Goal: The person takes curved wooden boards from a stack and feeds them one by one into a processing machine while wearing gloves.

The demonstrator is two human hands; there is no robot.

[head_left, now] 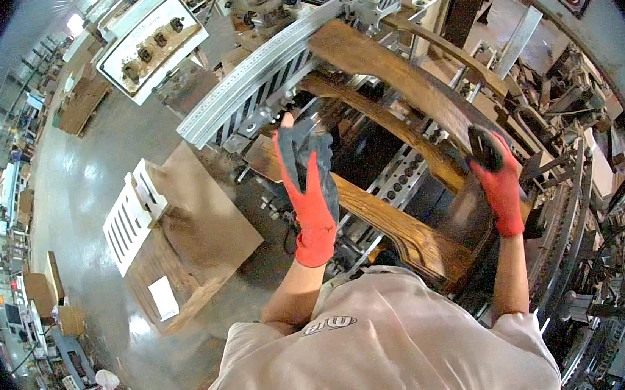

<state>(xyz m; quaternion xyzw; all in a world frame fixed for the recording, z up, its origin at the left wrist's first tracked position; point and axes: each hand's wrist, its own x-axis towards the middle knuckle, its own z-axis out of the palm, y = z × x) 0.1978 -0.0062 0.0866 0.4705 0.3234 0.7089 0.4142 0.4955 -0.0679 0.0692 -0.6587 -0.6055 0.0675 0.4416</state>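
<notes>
Gripping the right side of a curved dark wooden frame (405, 208), the right hand (499, 179) in a red-and-grey glove closes its fingers over the frame's far rail; the fingertips wrap out of sight behind the wood, so how tight the hold is cannot be told. The left hand (309, 188), gloved the same, is raised with the fingers spread almost flat, palm turned away, just above the frame's near left rail; whether it touches the wood or the metal beyond is hard to make out. The frame lies across the machine bed (402, 178), its near corner by the person's chest, its far end running under a perforated metal rail (268, 66) that crosses the bed's far left edge. Much of the bed is hidden beneath the wood and clamps. Left of the machine, a wooden pallet (188, 238) carries a white slotted panel (129, 222); the pallet's near corner is cut off by the person's shoulder.
</notes>
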